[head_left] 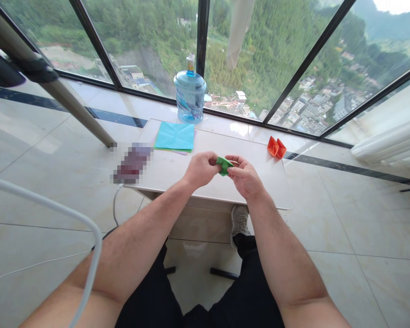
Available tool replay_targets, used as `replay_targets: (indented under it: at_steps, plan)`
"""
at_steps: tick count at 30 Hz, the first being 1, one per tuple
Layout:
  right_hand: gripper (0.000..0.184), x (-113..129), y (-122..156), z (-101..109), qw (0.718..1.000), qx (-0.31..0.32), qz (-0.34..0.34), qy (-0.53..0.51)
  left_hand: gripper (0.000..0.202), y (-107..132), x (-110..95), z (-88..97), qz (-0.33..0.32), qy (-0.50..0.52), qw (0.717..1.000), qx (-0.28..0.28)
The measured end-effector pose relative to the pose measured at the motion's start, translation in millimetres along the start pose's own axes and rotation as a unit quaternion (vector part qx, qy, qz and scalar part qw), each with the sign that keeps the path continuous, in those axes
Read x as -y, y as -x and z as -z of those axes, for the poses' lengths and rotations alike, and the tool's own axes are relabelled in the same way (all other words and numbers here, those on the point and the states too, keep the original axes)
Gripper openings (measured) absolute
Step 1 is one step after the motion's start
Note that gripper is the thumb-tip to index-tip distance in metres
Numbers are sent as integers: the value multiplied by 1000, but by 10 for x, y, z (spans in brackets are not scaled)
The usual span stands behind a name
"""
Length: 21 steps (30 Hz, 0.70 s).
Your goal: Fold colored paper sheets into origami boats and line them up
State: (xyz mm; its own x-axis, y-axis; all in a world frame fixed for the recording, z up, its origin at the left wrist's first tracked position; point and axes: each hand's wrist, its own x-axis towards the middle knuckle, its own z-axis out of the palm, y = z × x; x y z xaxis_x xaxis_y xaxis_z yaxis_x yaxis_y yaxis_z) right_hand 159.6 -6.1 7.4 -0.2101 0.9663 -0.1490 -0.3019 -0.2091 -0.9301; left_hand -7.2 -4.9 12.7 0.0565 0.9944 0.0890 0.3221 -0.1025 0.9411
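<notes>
A small piece of folded green paper (224,166) is held between my two hands above the front part of the white table. My left hand (202,170) pinches its left side with thumb and fingers. On the right side, my right hand (246,177) grips it between the thumb below and the fingers behind. Part of the paper is hidden by the fingertips. An orange folded paper piece (276,147) with pointed peaks rests near the table's right edge. To the left lies a stack of square paper sheets (175,135), light blue on top with green beneath.
A blue water jug (190,98) stands behind the table (225,141), against the window. A blurred-out device (133,164) with a cable sits at the left end. A slanted pole (78,107) and a white curved tube (92,228) are on the left.
</notes>
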Motion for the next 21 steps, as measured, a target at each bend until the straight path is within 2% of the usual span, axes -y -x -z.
replay_targets:
  at_steps: [5, 11, 21]
  plan:
    - [44, -14, 1, -46, 1000, -17, 3, -22, 12, -1, 19, -8, -5, -6, 1000, -4]
    - [47, -19, 7, -20, 999, -5, 5, -45, 14, 0, 16, -8, -11, 0, 1000, 7]
    - [36, -40, -34, -44, 997, -35, 23, 58, 13, 4, 7, -3, 12, -14, 999, -26]
